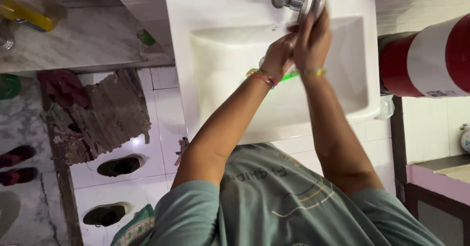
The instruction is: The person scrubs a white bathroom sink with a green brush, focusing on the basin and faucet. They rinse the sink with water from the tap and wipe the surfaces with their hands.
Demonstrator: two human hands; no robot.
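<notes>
We see both hands raised together over the white sink (230,11) in the upper middle of the frame, right beneath the curved metal tap (313,1). They sit there, we judge, so that whatever comes from the spout falls on them and drains into the basin; no water stream is clear enough for us to confirm.

The left hand (278,55) is curled, its fingers closed against the right hand, and a small pale object seems tucked in it, though we cannot tell what it is. A bright green thing (290,75), perhaps a brush handle, pokes out just below the two wrists; which hand grips it is hidden. The right hand (313,39) is folded over the left, fingers bent and pressed together near the tap's end, not spread.

Lower left of the frame shows tiled floor with shoes (120,165) and a worn mat (98,114); a red and white cylinder (426,60) stands at the right edge.
</notes>
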